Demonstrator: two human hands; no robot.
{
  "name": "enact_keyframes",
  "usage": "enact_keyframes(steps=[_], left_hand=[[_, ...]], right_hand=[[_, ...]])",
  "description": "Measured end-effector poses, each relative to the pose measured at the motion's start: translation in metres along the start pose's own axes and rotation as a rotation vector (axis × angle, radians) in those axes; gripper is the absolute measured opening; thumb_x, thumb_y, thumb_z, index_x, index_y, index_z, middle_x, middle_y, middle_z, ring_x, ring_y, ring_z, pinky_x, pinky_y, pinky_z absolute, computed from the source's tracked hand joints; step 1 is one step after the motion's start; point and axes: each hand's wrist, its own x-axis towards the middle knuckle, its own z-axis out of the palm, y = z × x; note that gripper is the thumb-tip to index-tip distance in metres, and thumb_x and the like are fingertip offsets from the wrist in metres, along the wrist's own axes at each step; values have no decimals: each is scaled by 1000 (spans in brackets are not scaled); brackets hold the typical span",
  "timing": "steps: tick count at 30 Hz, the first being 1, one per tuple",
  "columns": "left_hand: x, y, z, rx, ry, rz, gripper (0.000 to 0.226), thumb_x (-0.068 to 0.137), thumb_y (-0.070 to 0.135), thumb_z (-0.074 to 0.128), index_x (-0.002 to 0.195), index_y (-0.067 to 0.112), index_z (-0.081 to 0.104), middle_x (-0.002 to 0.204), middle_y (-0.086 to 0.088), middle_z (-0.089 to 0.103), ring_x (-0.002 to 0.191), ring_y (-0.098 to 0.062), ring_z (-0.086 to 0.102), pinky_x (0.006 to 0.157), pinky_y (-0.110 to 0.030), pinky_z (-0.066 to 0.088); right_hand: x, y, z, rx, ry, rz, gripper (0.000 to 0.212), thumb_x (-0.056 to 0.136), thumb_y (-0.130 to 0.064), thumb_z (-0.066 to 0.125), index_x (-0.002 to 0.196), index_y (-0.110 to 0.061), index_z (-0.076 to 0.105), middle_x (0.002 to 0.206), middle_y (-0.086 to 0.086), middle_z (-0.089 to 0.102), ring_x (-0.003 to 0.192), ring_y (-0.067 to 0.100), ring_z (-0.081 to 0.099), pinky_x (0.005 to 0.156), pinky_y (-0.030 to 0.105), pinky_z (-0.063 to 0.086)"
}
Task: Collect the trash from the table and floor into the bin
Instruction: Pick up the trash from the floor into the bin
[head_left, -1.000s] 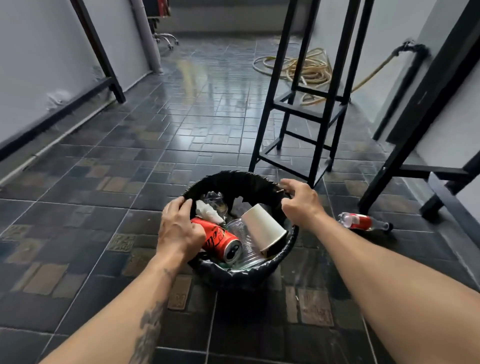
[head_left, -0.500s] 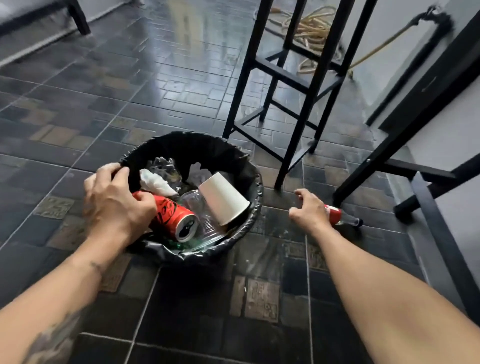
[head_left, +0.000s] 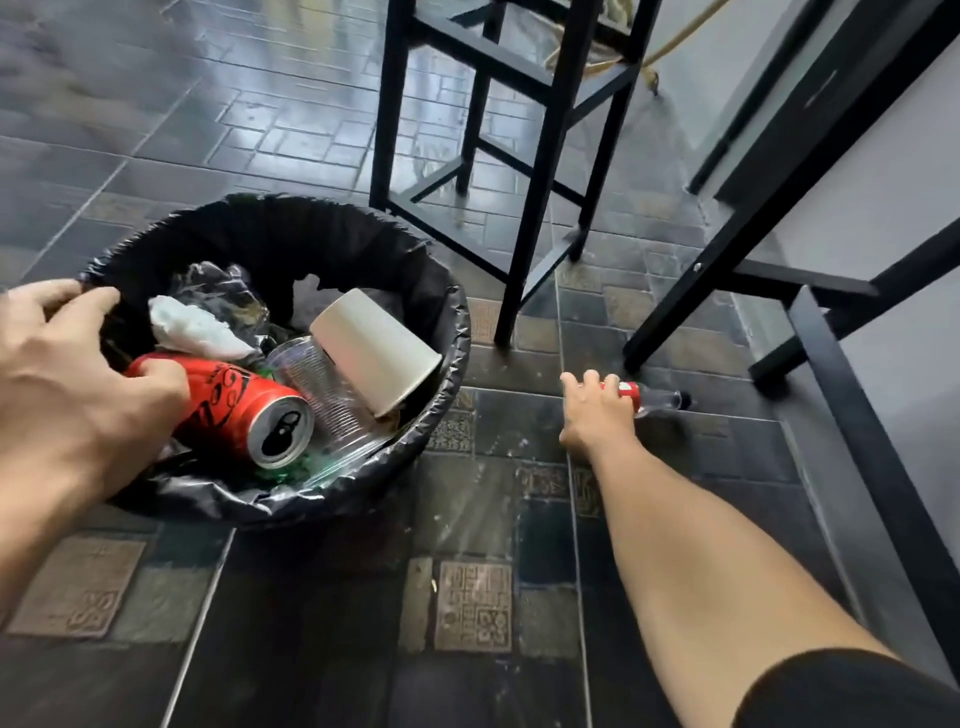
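Observation:
A round bin (head_left: 363, 234) lined with a black bag stands on the tiled floor at the left. Inside lie a red can (head_left: 244, 405), a white paper cup (head_left: 374, 348), a clear plastic cup (head_left: 317, 384), crumpled white paper (head_left: 192, 327) and clear wrap. My left hand (head_left: 67, 395) grips the bin's near left rim. A small clear bottle (head_left: 654, 400) with a red label and dark cap lies on the floor to the right of the bin. My right hand (head_left: 597, 410) rests on the bottle's left end, fingers spread over it.
A black metal stool frame (head_left: 524, 218) stands just behind the bin and bottle. Black table legs and a floor bar (head_left: 852, 410) run along the right by a grey wall. A coiled yellow hose (head_left: 623, 57) lies at the back.
My right hand left the bin's rim, swung right and down to the floor, and now lies on the bottle. My left hand stays on the rim. The view has moved closer.

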Motion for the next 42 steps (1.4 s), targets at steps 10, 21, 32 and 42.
enact_keyframes(steps=[10,21,32,42], left_hand=[[-27,77,-24,100,79,36,74,69,36,46,143,27,50,145,-6,43,135,-35,42,110,-56,40],[-47,108,-40,157,-2,60,73,66,17,50,138,10,58,148,-8,45,137,-31,36,115,-37,29],[-41,101,-54,-27,-125,69,79,75,-5,55,151,12,44,161,-2,34,149,-20,28,122,-32,24],[-56,84,-82,-90,-234,78,81,78,-6,53,155,12,36,167,-6,22,154,-21,17,124,-33,16]], right_hand=[[-11,1,-2,-139,333,-152,50,74,-25,72,120,-19,55,109,7,60,98,31,54,76,41,44],[-105,-88,-220,753,1122,-519,57,74,-7,66,130,-2,53,116,14,59,104,25,51,93,18,30],[-125,-206,-194,387,337,-780,80,78,-18,56,152,-29,29,149,7,36,127,32,39,104,47,42],[-131,-183,-211,512,474,-610,68,79,-32,55,146,-26,42,143,0,49,129,23,44,109,44,39]])
